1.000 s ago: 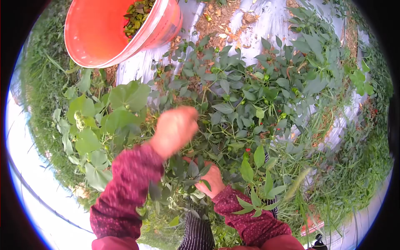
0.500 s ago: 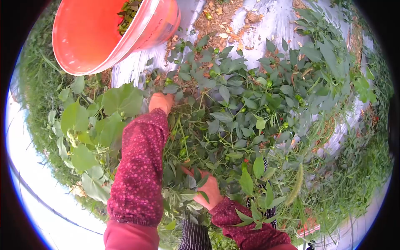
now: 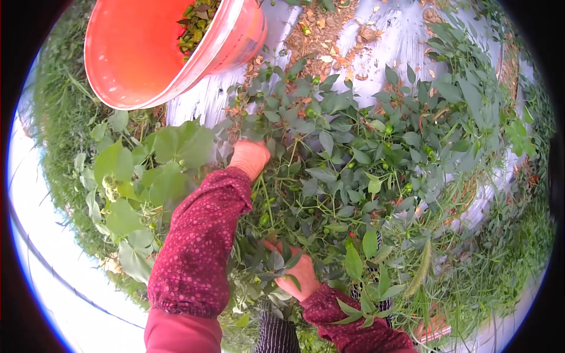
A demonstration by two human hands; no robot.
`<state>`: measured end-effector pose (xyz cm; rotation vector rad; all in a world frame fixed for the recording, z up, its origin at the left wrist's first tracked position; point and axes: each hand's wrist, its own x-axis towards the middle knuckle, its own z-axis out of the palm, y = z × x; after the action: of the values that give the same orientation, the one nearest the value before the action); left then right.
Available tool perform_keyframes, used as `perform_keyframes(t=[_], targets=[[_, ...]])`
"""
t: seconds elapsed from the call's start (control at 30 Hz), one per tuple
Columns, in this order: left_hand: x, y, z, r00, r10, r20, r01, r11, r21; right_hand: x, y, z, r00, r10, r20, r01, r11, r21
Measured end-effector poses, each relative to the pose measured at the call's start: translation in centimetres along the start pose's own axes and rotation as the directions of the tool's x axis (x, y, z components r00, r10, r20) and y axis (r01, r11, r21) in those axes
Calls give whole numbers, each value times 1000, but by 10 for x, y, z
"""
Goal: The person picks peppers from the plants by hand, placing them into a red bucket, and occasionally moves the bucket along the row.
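Observation:
My left hand (image 3: 250,159) is closed in a fist at the left side of a bushy pepper plant (image 3: 329,176), its fingertips turned down and hidden among the stems; what it grips, I cannot tell. Nearer to me, my right hand (image 3: 299,275) reaches in low, its fingers bent round a leafy pepper branch (image 3: 281,262), with leaves covering part of them. Small green peppers (image 3: 265,219) hang between the two hands. A red pepper (image 3: 352,235) shows to the right of my right hand.
A tilted red bucket (image 3: 147,70) with picked green and red peppers (image 3: 197,26) stands at the upper left. Broad-leaved weeds (image 3: 123,217) grow left of my arm. Pale plastic sheeting (image 3: 394,47) covers the soil behind. A grassy seed head (image 3: 422,270) rises at right.
My left hand has shifted slightly right and nearer, with more of its back showing. My right hand stays at the same branch. The view has shifted a little, showing more of the bucket's peppers.

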<state>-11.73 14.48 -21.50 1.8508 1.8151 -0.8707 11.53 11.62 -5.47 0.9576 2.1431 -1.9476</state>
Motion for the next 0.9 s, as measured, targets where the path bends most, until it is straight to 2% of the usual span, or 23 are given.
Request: perform_keyframes(t=[0.1, 0.17, 0.2, 0.23, 0.3, 0.33, 0.37, 0.43, 0.47, 0.53, 0.57, 0.63, 0.67, 0.7, 0.73, 0.77, 0.8, 0.83, 0.87, 0.9], targets=[[3, 4, -12, 1000, -16, -17, 16, 1000, -24, 0, -2, -2, 1000, -2, 12, 3, 1000, -15], [20, -1, -16, 941, -174, 289, 150, 983, 104, 3, -1, -6, 1000, -16, -5, 16, 1000, -4], [25, -3, -9, 935, -217, 280, 222, 975, 16, 3, 0, -7, 1000, -23, 0, 23, 999, 33], [23, -6, -6, 936, -215, 280, 220, 975, 13, 2, 1, -8, 1000, -29, 6, 28, 997, 71], [9, -13, -23, 967, -117, 228, 139, 987, -85, -1, 1, -10, 999, 12, 30, -14, 998, 66], [2, -15, -22, 946, -229, 232, 281, 932, -228, -2, 0, -11, 997, 47, 53, -51, 997, 63], [-10, -19, -36, 946, -228, 230, 278, 935, -219, -2, 0, -10, 998, 45, 47, -49, 996, 71], [-40, -28, -66, 937, -344, 59, 289, 669, -685, -1, 3, -7, 999, 35, 7, -35, 998, 43], [-51, -30, -68, 938, -343, 56, 287, 675, -680, 0, 3, -8, 999, 32, 2, -32, 998, 48], [-74, -34, -72, 932, -360, 38, 167, 334, -928, 2, 3, -12, 1000, -6, -27, 9, 992, 124], [-86, -32, -75, 932, -362, 35, 167, 339, -926, 3, 6, -11, 1000, -11, -30, 14, 992, 127], [-109, -25, -80, 929, -336, 157, 213, 134, -968, 2, 13, -5, 999, 42, -14, -40, 994, 107], [-120, -21, -80, 940, -315, 130, 193, 179, -965, 3, 10, -3, 991, -23, -128, 20, 999, -28], [-129, -18, -80, 951, -293, 103, 172, 220, -960, 4, 9, -5, 992, -22, -126, 19, 1000, -25], [-138, -12, -78, 945, -324, -35, 79, 333, -940, 6, 7, -9, 987, -60, -152, 63, 998, 16], [-145, -9, -79, 945, -326, -28, 86, 332, -939, 7, 5, -12, 980, -95, -177, 107, 993, 58], [-152, -5, -80, 945, -327, 30, 142, 324, -935, 4, 7, -13, 995, -41, -94, 42, 999, 11], [-155, -2, -81, 941, -326, 86, 194, 316, -929, 3, 14, -14, 995, -39, -90, 40, 999, 15], [-157, 3, -83, 936, -352, -32, 94, 336, -937, 3, 24, -15, 992, -59, -112, 69, 994, 88], [-158, 7, -82, 935, -353, -28, 97, 332, -938, 3, 31, -18, 988, -76, -135, 98, 983, 157]])
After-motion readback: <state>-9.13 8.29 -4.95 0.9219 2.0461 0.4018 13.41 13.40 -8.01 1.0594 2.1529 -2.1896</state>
